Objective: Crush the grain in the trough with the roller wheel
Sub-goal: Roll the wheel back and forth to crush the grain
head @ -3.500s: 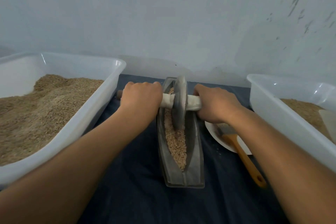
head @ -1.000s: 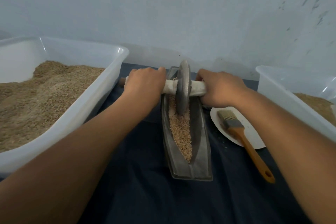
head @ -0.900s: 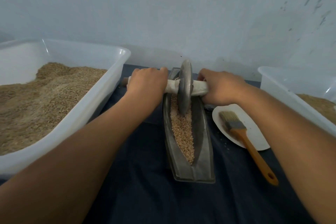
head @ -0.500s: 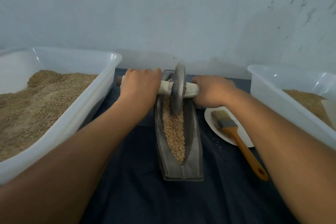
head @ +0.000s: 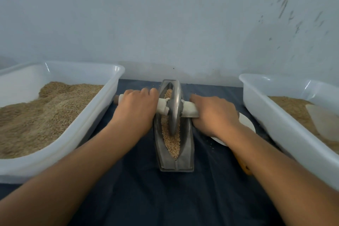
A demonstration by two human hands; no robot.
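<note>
Roller wheel (head: 175, 108) stands upright on edge in the trough (head: 187, 145), about mid-length, rim down in the grain (head: 171, 143). Trough sits lengthwise on the dark cloth of the table (head: 146, 198). Your left hand (head: 136, 110) is wrapped around the axle left of the wheel, your right hand (head: 213, 113) around the white-wrapped axle (head: 189, 111) right of it. White bin (head: 73, 134) of grain left of the trough, second bin (head: 286, 130) right. White plate (head: 246, 122) right of the trough, mostly under your right wrist.

Two grain-filled tubs (head: 60, 145) (head: 286, 123), a plate (head: 246, 122), dark cloth (head: 165, 198).
</note>
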